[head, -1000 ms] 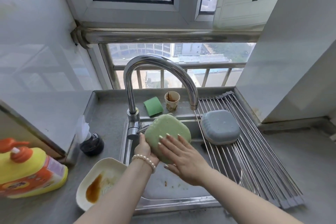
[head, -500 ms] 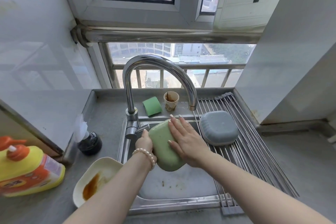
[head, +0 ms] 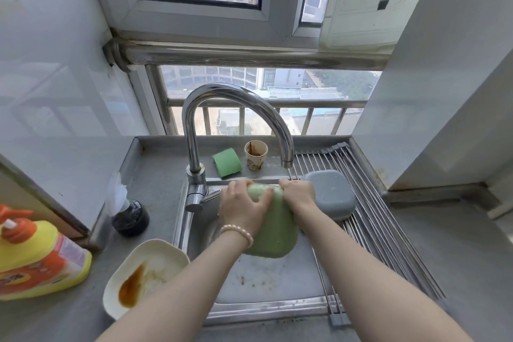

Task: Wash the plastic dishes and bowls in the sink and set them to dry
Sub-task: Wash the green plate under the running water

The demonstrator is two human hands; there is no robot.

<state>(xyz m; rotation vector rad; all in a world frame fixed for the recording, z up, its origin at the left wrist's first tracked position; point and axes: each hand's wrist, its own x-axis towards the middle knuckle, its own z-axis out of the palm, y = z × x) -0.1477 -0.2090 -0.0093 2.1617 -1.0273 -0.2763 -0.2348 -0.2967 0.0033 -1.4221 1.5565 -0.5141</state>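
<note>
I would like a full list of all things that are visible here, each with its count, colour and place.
green dish: 1, green, over the sink, held in both hands
grey dish: 1, grey-blue, upside down on the rack
white dish: 1, white with brown sauce, on the counter left of the sink
rack: 1, metal, across the sink's right side
sink: 1, steel, centre
tap: 1, chrome, behind the sink
sponge: 1, green, behind the sink
cup: 1, paper, stained brown, beside the sponge
bottle: 1, yellow and orange, far left
jar: 1, dark, left counter
left hand: grips the green dish
right hand: grips the green dish's far edge
</note>
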